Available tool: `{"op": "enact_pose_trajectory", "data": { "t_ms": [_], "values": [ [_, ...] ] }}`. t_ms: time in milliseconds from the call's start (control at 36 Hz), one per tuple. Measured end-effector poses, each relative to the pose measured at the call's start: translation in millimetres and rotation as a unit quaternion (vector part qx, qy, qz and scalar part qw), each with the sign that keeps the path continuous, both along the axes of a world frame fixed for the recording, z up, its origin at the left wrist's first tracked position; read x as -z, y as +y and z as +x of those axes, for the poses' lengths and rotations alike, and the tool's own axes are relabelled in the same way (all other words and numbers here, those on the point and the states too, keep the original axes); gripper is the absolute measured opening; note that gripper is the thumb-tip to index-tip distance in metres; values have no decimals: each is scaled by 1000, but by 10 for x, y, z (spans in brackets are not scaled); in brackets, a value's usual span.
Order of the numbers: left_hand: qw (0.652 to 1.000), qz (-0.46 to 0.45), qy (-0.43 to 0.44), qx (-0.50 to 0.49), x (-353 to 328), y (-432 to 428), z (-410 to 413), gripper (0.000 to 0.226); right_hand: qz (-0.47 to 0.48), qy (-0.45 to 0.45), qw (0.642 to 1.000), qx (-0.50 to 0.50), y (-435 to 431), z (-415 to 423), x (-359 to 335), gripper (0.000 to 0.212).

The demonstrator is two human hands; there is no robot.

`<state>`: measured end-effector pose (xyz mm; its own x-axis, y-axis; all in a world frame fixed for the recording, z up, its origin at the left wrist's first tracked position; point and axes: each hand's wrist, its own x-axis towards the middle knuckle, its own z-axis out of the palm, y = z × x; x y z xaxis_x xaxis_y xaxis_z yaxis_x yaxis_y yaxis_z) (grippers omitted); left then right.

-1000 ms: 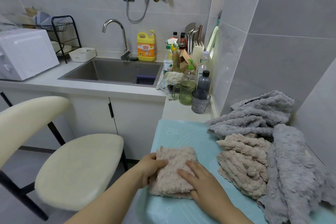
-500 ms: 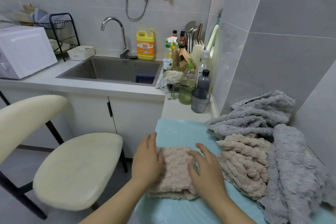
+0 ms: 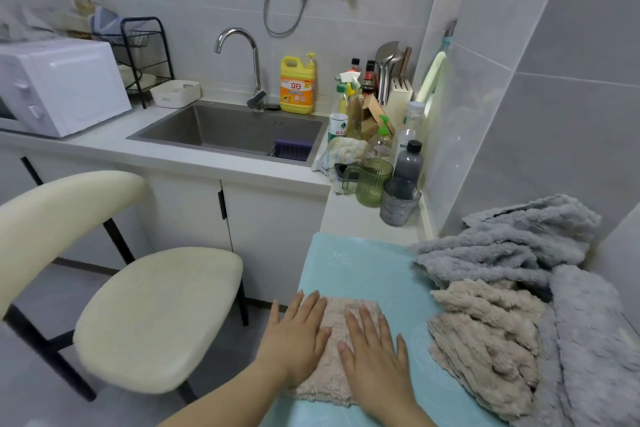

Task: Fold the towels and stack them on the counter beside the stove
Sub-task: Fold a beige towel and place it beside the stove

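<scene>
While the stove itself isn't in my view, the white counter (image 3: 349, 218) runs twd me from the sink corner w/ a teal mat (image 3: 360, 263) laid over it, and that's where I'm working.

Biggest thing left to do is the grey towels (image 3: 512, 243). They sit heaped and rumpled against the wall on the right of the mat, w/ one draped down the near right side (can't tell the exact no., at least two). None of them look folded.

Next down is a loose beige towel (image 3: 485, 340), crumpled just left of the grey heap and partly lying on it. It's unfolded too.

Smallest is the folded beige towel (image 3: 330, 378), a compact rectangle flat on the mat's near left corner, close to the counter edge. By my read it's the only one done.

My left hand (image 3: 294, 340) and right hand (image 3: 374, 354) both lie palm-down on it, fingers straight and spread. They're pressing it flat, not gripping it.

So approx. one towel is folded and the rest are untouched. I see no stack, so this piece prob. becomes its base, and I'd guess the job is well under half done.
</scene>
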<state>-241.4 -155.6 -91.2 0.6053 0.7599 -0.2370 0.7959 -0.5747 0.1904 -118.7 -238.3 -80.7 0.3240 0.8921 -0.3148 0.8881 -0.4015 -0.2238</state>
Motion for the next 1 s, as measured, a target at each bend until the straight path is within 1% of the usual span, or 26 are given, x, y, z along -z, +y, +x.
{"op": "enact_pose_trajectory", "data": {
  "t_ms": [28, 56, 111, 139, 167, 222, 250, 333, 389, 444, 500, 556, 611, 639, 667, 722, 750, 778, 806, 833, 861, 889, 917, 944, 972, 1000],
  "values": [
    [1000, 2, 6, -1, -1, -4, 4, 60, -3, 7, 1000, 3, -1, 0, -8, 129],
    [1000, 3, 8, -4, -36, -23, 4, 56, -1, 23, 1000, 6, -2, 4, -19, 110],
    [999, 8, 24, -20, -29, -57, -2, 62, 6, 47, 999, 14, -14, 10, -73, 63],
    [999, 32, 11, -40, -46, -81, 5, 69, 22, 51, 998, 25, -30, 14, -89, 54],
    [997, 47, -3, -65, -80, -120, 4, 72, 46, 55, 996, 43, -50, 14, -104, 53],
    [988, 100, -37, -109, -127, -186, 4, 56, 87, 66, 989, 101, -88, 9, -134, 56],
    [985, 110, -38, -127, -124, -220, 11, 51, 98, 74, 984, 128, -101, 1, -157, 59],
    [982, 59, -20, -177, -93, -264, 56, 58, 115, 148, 962, 196, -95, 5, -187, 69],
    [978, -7, -48, -201, -107, -213, 45, 61, 113, 227, 938, 235, -79, 28, -212, 64],
    [961, -121, -80, -235, -145, -110, -5, 69, 94, 324, 901, 272, -94, 56, -253, 54],
    [921, -231, -129, -285, -171, -12, -95, 75, 95, 446, 833, 313, -119, 63, -305, 47],
    [885, -294, -181, -314, -185, 22, -206, 69, 93, 544, 764, 335, -157, 18, -380, 40],
    [862, -317, -233, -320, -216, -6, -307, 61, 94, 620, 701, 341, -169, -51, -460, 34],
    [853, -325, -253, -322, -220, -15, -327, 63, 91, 650, 675, 336, -167, -78, -491, 29],
    [846, -321, -269, -329, -243, -31, -337, 70, 80, 677, 656, 325, -174, -105, -539, 24],
    [850, -274, -301, -333, -282, -35, -388, 92, 53, 713, 633, 297, -208, -175, -658, 17],
    [855, -251, -321, -320, -335, -47, -408, 96, 47, 727, 624, 283, -231, -199, -723, 16],
    [855, -235, -347, -306, -424, -81, -424, 93, 49, 741, 613, 270, -257, -221, -773, 17],
    [846, -230, -386, -286, -483, -110, -437, 87, 58, 755, 600, 257, -291, -250, -826, 22],
    [829, -251, -422, -268, -545, -132, -444, 82, 73, 769, 585, 247, -322, -263, -860, 37],
    [807, -293, -448, -250, -603, -160, -449, 79, 90, 789, 559, 236, -349, -268, -879, 57],
    [773, -356, -468, -237, -674, -191, -453, 79, 104, 809, 532, 227, -387, -283, -903, 74],
    [732, -423, -482, -231, -720, -214, -462, 82, 111, 824, 511, 218, -439, -312, -941, 82],
    [690, -485, -486, -229, -750, -244, -481, 82, 119, 827, 507, 212, -491, -340, -977, 77],
    [663, -520, -489, -225, -773, -291, -512, 73, 128, 820, 514, 216, -548, -388, -1025, 65],
    [651, -531, -497, -218, -829, -369, -561, 64, 141, 805, 530, 228, -610, -434, -1056, 53]
  ]
}}
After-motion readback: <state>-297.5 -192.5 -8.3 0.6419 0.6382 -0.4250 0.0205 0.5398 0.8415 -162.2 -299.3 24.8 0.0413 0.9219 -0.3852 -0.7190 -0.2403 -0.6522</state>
